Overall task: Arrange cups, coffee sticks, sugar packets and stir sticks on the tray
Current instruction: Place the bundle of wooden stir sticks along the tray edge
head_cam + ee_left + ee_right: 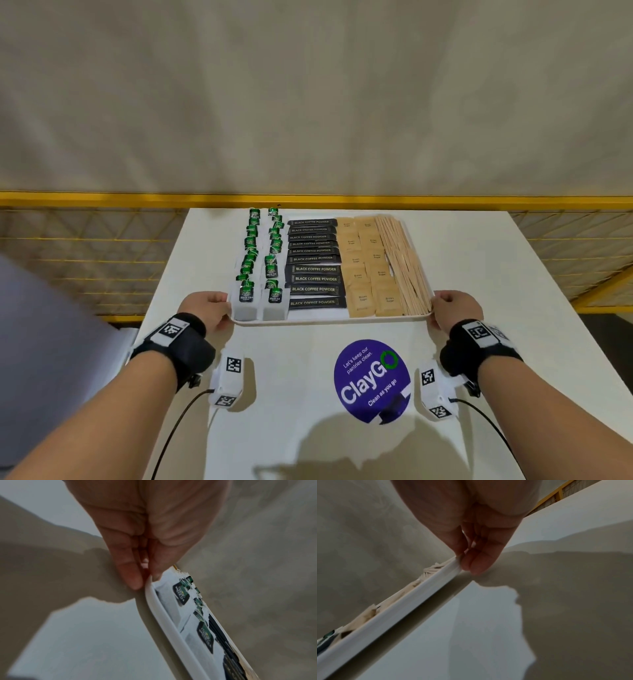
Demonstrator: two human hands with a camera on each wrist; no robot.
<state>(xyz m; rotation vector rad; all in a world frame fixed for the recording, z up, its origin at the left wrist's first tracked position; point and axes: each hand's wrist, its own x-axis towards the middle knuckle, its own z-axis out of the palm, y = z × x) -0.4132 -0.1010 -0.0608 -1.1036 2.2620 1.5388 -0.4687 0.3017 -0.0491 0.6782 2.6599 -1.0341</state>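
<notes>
White tray (329, 320) on the counter (291, 377), gripped at its near corners by left hand (209, 310) and right hand (454, 308); between them, tea bags (260, 267), coffee sticks (313, 260), sugar packets (370, 267), stir sticks (406, 263).

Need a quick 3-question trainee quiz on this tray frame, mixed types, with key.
1. True or false: both hands grip the tray.
2. Multiple choice: what lies in the column beside the right hand? A) tea bags B) coffee sticks C) stir sticks
3. Fill in: going rightward from the left hand, the columns are tea bags, coffee sticks, ____, stir sticks.

Key: 1. True: the left hand pinches the near left corner and the right hand the near right corner. 2. C. 3. sugar packets.
</notes>
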